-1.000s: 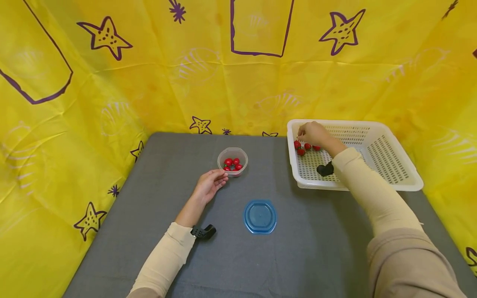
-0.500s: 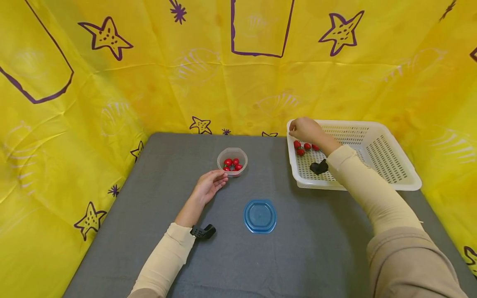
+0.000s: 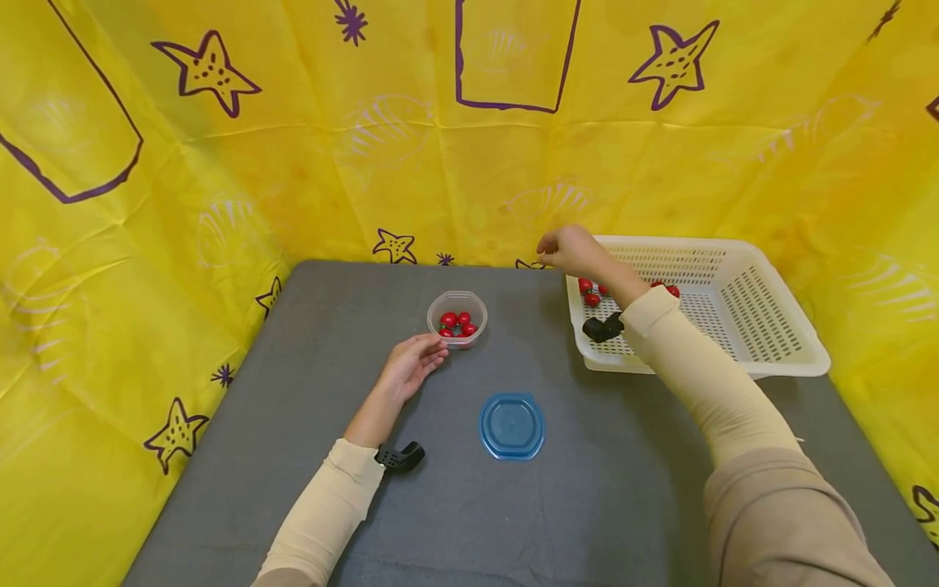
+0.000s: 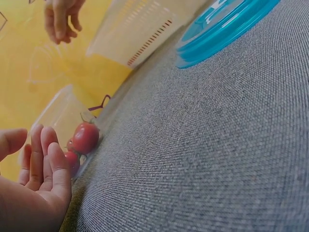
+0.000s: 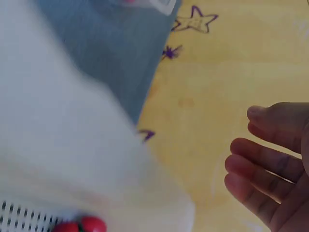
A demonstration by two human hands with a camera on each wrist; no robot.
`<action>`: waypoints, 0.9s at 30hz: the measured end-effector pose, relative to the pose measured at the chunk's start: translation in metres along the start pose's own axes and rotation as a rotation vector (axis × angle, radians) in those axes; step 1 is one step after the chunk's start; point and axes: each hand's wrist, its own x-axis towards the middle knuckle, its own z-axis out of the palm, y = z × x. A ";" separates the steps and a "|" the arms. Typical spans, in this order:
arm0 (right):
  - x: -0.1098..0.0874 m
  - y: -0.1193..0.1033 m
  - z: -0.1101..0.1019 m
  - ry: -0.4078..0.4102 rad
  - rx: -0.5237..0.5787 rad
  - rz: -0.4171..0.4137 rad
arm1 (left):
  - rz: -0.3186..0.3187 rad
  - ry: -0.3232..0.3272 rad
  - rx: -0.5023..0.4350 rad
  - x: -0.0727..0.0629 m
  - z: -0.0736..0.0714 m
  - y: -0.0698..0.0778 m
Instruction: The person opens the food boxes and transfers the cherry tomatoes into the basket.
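My left hand stays at the near rim of a small clear plastic container, its fingers loosely bent and its thumb apart from them. Several red cherry tomatoes with green stems lie inside the container. My right hand hovers just past the left edge of a white perforated basket. Its thumb and index tips sit close together in the right wrist view, and no object shows between the fingers. More cherry tomatoes rest in the basket, partly hidden by my right forearm.
A blue lid lies on the grey tablecloth between my arms. Behind the table hangs a yellow curtain with starfish drawings. The basket's raised white wall stands below my right hand.
My right hand has moved left, from above the tomatoes in the basket to outside its left edge. More tomatoes show to the right of the forearm. The left hand and container have stayed put.
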 end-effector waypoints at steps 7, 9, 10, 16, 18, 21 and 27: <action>0.009 -0.022 0.013 -0.029 0.069 -0.075 | 0.009 0.007 0.002 0.001 -0.002 0.000; 0.011 -0.027 0.018 -0.038 0.072 -0.099 | 0.006 0.013 -0.003 0.001 -0.002 0.000; 0.012 -0.029 0.020 -0.040 0.067 -0.111 | 0.007 0.010 -0.002 0.002 -0.003 0.000; 0.017 -0.038 0.035 -0.046 0.044 -0.170 | 0.002 0.007 -0.012 0.001 -0.002 0.000; 0.018 -0.042 0.039 -0.052 0.049 -0.181 | 0.000 0.006 -0.016 0.001 -0.002 0.001; 0.019 -0.048 0.047 -0.058 0.056 -0.192 | -0.004 0.007 -0.015 0.000 -0.001 0.001; 0.021 -0.057 0.063 -0.067 0.058 -0.221 | -0.005 0.007 -0.007 0.000 -0.002 0.001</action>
